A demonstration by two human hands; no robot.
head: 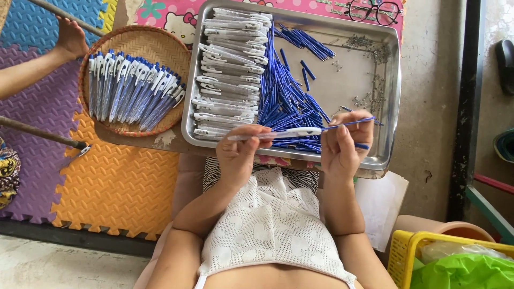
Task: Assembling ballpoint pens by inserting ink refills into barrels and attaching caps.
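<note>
**A:** What are the two hands doing?

**B:** The left hand is closed around a clear pen barrel with a white clip, held level just above the near edge of a metal tray. The right hand pinches a thin blue refill between its fingertips, with the refill's end meeting the barrel's open end. The hands sit close together, each clamped on its own part.

**A:** What lies in the tray?

**B:** On the left, a stack of clear barrels with white clips. In the middle, a heap of blue refills. On the right, small metal springs are scattered over the bare bottom.

**A:** And around the tray?

**B:** To its left sits a round woven basket holding finished blue and white pens fanned out side by side. Another person's hand rests at the basket's far left rim. Coloured foam floor mats lie underneath. A pair of glasses lies beyond the tray's far edge, and a yellow plastic basket with a green bag stands at the lower right.
</note>
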